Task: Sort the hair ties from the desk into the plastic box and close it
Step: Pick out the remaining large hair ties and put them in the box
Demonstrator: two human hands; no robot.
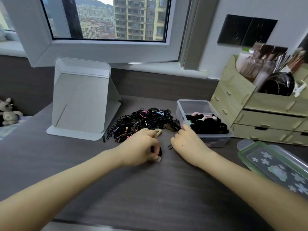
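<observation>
A heap of mostly black hair ties [143,121] lies on the dark desk, in front of the mirror stand. To its right stands the clear plastic box [193,105], open, holding black and pink hair ties [208,122]. My left hand [141,145] is curled round a black hair tie [159,151] at the heap's near edge, with a beige tie [159,131] by its fingertips. My right hand [185,140] rests by the box's near left corner, fingers curled; a thin black tie [170,147] pokes out beside it. The box's green-rimmed lid [276,164] lies flat at the right.
A grey folding mirror stand [83,100] stands left of the heap. A wooden drawer organiser [260,110] with brushes stands behind the box. The window sill runs along the back. A plush toy [8,110] sits off the desk at far left.
</observation>
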